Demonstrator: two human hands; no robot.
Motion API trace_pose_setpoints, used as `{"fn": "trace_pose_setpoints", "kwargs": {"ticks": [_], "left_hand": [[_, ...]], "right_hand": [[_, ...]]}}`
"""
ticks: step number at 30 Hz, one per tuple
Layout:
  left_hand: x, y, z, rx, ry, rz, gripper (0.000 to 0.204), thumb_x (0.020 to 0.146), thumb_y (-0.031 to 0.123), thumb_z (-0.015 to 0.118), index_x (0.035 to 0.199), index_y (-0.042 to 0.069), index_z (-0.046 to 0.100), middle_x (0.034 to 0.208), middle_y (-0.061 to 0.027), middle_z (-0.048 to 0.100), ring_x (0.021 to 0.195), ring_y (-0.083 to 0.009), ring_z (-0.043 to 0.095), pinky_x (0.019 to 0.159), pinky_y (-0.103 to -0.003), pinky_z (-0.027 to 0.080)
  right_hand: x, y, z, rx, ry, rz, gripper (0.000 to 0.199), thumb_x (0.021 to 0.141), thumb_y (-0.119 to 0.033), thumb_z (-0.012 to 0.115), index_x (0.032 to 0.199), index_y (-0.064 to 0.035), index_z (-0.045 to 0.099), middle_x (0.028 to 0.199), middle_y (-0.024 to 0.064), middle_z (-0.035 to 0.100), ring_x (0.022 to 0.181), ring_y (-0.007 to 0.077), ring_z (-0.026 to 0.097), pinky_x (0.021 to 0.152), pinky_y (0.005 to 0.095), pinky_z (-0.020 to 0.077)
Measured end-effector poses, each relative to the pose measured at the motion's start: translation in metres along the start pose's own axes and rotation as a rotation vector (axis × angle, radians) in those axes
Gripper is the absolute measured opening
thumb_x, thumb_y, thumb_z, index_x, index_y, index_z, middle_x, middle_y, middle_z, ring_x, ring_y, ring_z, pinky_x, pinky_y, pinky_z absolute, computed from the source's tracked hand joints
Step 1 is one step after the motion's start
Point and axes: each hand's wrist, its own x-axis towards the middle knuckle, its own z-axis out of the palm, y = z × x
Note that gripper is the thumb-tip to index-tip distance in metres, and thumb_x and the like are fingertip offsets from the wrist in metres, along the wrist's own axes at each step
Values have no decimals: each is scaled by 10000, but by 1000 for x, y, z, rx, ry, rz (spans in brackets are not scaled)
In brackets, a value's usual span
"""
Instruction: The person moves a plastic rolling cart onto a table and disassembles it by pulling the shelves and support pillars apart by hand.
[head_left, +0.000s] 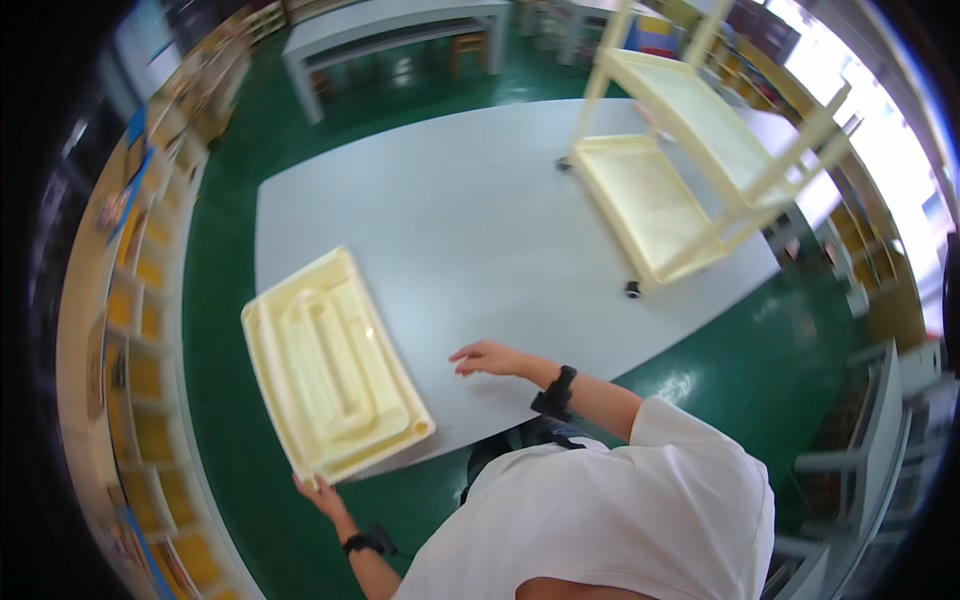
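Note:
A cream plastic shelf tray (387, 350), rectangular with a raised rim and a long oval ridge moulded in its middle, lies at a slant at the left end of the grey table. Its lower left part reaches past the table's edge. My left hand (318, 492) grips the tray's near corner, with some fingers hidden at the rim. Over the table, to the right of the tray, my right hand (490, 358) is open and holds nothing. Its fingers point left, apart from the tray.
A cream cart frame (640, 190) with two shelves and black casters stands at the table's far right. The grey table (450, 230) fills the middle. Low shelving (150, 380) runs along the left, and another table (400, 30) stands at the back.

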Motion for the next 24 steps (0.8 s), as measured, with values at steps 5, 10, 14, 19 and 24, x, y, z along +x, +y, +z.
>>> {"fn": "trace_pose_setpoints", "kwargs": {"ticks": [5,10,14,19,24], "left_hand": [[19,2,-29,293,-42,106,555,926,190,460,1396,87,183,1381,-138,275,1190,-244,358,979,-349,311],[-12,49,22,729,459,578,452,859,66,491,1287,-15,370,1295,-204,397,1190,-322,390,990,-353,313],[-43,125,94,239,548,593,356,839,26,484,1186,-38,433,1191,-166,477,1084,-276,467,942,-354,366],[-86,207,193,214,-84,673,222,811,3,448,1023,-29,507,987,-97,524,943,-186,487,858,-305,388],[-157,293,300,197,-766,574,245,804,27,496,1046,8,532,1041,-62,548,998,-156,511,841,-286,398]], "right_hand": [[-137,-74,-106,-364,1077,-626,202,827,-14,507,1017,-22,573,866,58,627,837,137,582,785,271,437],[-281,-118,-252,-520,1990,-1096,193,838,-59,492,1010,-11,564,995,109,598,967,198,532,887,352,376],[-280,-58,-326,-1042,1791,-369,245,895,-187,415,957,-33,595,997,118,602,1001,274,523,978,529,250],[-253,-74,-288,-748,1670,-692,169,826,-147,474,733,-59,585,881,69,580,1002,240,498,1004,601,-19],[-222,-98,-205,-854,1616,-703,121,761,-195,585,765,-75,596,878,48,579,1029,266,463,974,613,-36]]}}
